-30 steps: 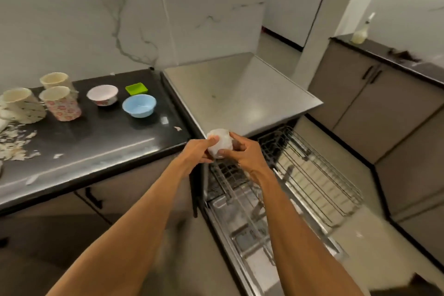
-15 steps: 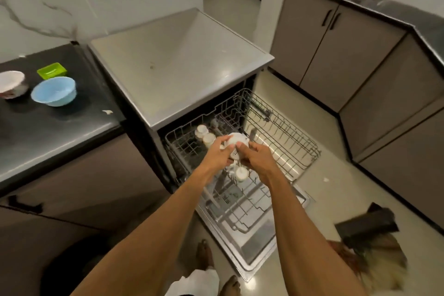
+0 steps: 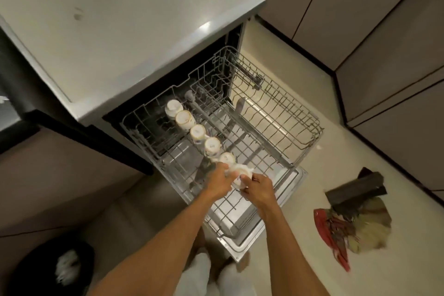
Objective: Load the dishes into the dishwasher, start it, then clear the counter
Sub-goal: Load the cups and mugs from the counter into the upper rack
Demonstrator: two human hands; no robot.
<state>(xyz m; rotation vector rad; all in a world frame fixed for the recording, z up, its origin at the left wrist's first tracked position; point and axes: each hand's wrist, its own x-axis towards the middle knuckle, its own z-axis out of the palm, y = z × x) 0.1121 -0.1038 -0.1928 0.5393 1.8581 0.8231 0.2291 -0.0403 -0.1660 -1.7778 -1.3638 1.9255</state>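
The dishwasher (image 3: 134,38) stands open with its wire upper rack (image 3: 283,115) pulled out over the lowered door (image 3: 242,243). Several white cups (image 3: 197,131) sit upside down in a diagonal row along the rack's left section. At the near end of that row, a white cup (image 3: 237,172) is held between both hands, low over the rack. My left hand (image 3: 217,181) grips it from the left and my right hand (image 3: 258,187) grips it from the right. The cup's lower part is hidden by my fingers.
A pile of cloth with a dark box (image 3: 353,209) lies on the floor right of the door. Brown cabinets (image 3: 384,38) line the right side. The black counter's edge (image 3: 16,103) shows at far left. A dark bin (image 3: 52,269) sits at lower left.
My view has tilted down and moved closer to the rack. Both hands carried the white cup from the counter edge down to the near end of the cup row.
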